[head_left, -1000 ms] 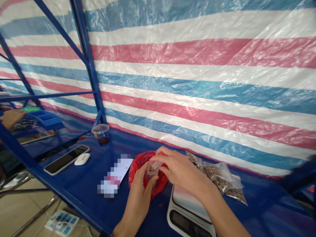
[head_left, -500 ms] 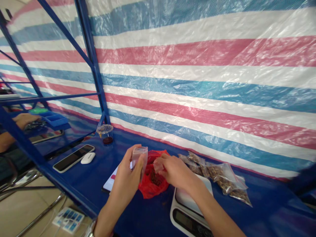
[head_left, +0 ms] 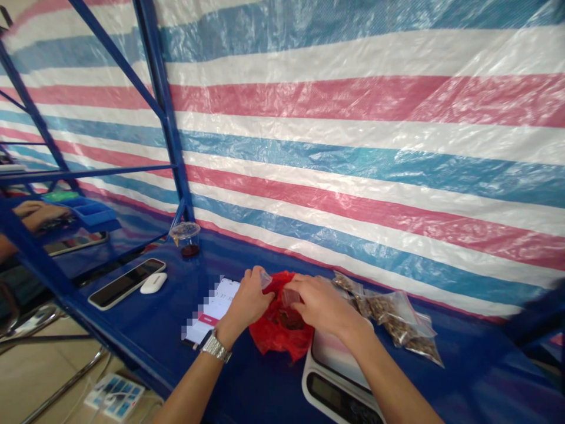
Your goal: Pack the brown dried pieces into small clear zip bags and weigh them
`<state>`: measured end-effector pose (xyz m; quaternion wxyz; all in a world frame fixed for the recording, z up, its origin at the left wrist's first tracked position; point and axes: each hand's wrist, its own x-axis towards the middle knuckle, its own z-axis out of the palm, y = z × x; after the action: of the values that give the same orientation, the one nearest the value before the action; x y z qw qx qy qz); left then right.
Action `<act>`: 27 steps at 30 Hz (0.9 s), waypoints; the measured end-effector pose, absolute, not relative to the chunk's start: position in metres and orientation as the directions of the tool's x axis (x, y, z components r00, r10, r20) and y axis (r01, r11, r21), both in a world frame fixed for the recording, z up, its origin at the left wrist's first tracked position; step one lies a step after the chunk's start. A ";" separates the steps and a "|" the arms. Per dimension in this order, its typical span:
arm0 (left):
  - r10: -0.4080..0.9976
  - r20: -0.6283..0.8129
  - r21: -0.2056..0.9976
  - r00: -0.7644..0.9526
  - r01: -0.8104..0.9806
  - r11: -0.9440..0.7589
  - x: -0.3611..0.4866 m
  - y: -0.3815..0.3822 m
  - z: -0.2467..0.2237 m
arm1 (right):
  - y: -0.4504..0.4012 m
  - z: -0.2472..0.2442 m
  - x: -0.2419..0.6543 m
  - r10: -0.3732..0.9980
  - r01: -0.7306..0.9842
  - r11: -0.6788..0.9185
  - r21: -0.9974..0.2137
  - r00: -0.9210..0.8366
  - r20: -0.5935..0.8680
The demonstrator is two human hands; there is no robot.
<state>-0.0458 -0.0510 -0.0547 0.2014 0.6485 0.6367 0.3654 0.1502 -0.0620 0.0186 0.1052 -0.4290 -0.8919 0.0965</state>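
My left hand (head_left: pixel 251 303), with a metal watch on the wrist, is closed at the left edge of an open red plastic bag (head_left: pixel 282 341). A clear zip bag (head_left: pixel 265 278) pokes out past its fingers; the rest is hidden. Over the mouth of the red bag, my right hand (head_left: pixel 318 300) has its fingers closed on a small clear plastic piece (head_left: pixel 289 297) whose exact kind I cannot make out. Dark brown loose bits (head_left: pixel 291 320) lie inside the red bag. Just under my right forearm is a white digital scale (head_left: pixel 318 368).
Several filled zip bags (head_left: pixel 392 315) lie on the right of the blue table. To the left are a lit phone (head_left: pixel 220 306), a dark phone (head_left: pixel 128 282), a white case (head_left: pixel 153 283) and a lidded cup (head_left: pixel 188 241). A blue metal frame post (head_left: pixel 174 135) rises behind; another person's hands (head_left: pixel 39 215) are beyond.
My left hand has come down and right with the zip bag, from upright beside the red bag to its edge. My right hand has shifted slightly right, still over the red bag.
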 end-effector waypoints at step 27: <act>0.998 0.052 0.967 -0.032 0.253 -0.043 -0.034 -0.060 -0.050 | -0.053 -0.016 0.131 0.887 0.878 0.461 -0.125 -0.462 0.026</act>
<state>-0.0341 -0.0598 -0.0495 0.4107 0.5615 0.5568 0.4538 0.1314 -0.0527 -0.0159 0.0434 -0.5168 -0.8537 0.0468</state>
